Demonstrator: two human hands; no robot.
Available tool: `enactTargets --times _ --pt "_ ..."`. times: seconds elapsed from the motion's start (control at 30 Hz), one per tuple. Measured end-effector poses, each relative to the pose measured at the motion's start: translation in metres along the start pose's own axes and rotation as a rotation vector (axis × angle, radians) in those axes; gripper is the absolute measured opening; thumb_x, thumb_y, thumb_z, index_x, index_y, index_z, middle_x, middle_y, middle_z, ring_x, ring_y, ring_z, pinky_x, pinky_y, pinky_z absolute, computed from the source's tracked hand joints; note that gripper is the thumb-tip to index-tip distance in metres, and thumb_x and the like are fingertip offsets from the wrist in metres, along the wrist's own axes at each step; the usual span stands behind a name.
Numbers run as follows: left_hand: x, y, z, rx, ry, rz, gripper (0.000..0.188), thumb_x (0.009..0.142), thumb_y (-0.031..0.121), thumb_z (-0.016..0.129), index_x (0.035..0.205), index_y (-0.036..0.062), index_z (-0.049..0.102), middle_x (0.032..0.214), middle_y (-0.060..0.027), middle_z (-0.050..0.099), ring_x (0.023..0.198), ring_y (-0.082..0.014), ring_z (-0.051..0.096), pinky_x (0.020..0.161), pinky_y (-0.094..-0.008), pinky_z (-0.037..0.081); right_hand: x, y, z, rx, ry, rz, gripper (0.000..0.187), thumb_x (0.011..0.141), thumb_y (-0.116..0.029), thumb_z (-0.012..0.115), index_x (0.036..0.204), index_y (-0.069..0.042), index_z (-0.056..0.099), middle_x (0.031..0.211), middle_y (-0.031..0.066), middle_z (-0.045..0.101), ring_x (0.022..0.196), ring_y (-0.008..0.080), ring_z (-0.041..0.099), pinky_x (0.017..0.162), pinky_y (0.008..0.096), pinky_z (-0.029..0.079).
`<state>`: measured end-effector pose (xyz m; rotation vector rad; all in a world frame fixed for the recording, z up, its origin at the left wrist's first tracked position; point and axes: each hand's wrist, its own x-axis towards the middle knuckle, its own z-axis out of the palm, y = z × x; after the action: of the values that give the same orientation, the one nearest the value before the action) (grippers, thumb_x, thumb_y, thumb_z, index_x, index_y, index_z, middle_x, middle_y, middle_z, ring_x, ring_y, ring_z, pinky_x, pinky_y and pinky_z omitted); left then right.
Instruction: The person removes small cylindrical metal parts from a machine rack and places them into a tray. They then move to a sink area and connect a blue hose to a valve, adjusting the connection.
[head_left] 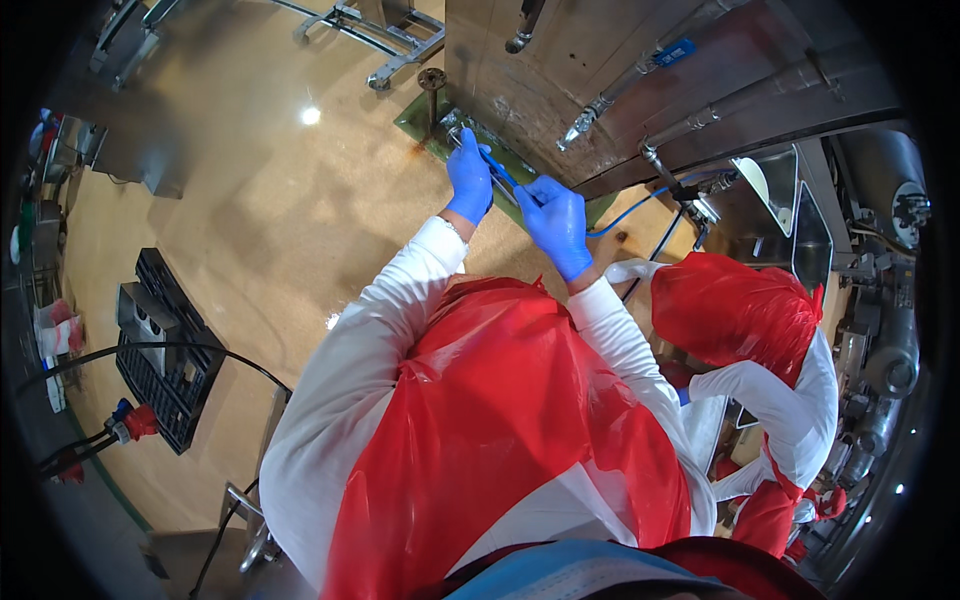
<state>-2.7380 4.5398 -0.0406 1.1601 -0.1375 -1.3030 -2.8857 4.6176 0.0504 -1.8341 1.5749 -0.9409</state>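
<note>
In the head view both my hands wear blue gloves and reach forward over a green floor-level edging (600, 207) beside a metal wall. My left hand (468, 182) is closed round the metal front end of a slim blue-and-metal spray wand (500, 172), which looks joined to a blue hose (640, 206). Behind it, my right hand (556, 228) grips the wand's rear part. The hose trails off to the right from below that hand. The wand's exact tip is partly hidden by my left fingers.
A co-worker in a red plastic apron (735, 308) bends close on my right, by a metal sink (812, 235). Pipes with valves (583, 125) stick out along the metal wall (560, 60). A black slatted frame (165, 350) lies on the tan floor (250, 220) at left.
</note>
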Motion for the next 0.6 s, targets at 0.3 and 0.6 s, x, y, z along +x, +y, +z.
enactTargets --times 0.3,0.6 --pt "0.016 0.0 -0.007 0.018 -0.011 0.021 0.051 0.106 0.055 0.058 0.095 0.0056 0.059 0.078 -0.0057 0.059 0.058 -0.0189 0.06 0.053 -0.0352 0.054 0.003 -0.002 -0.001 -0.037 -0.029 0.016 0.023 0.09 -0.025 0.077 0.084 -0.004 0.073 0.081 0.0214 0.071 0.072 0.0433 0.069 0.064 0.0472 0.056" --pt "0.018 0.008 0.002 0.035 -0.028 0.113 0.048 0.106 0.053 0.059 0.094 0.0064 0.059 0.078 -0.0046 0.057 0.057 -0.0176 0.058 0.053 -0.0347 0.054 -0.005 0.016 -0.004 -0.042 -0.039 0.037 0.023 0.09 -0.027 0.076 0.082 -0.006 0.073 0.079 0.02 0.071 0.073 0.0447 0.068 0.065 0.0495 0.055"
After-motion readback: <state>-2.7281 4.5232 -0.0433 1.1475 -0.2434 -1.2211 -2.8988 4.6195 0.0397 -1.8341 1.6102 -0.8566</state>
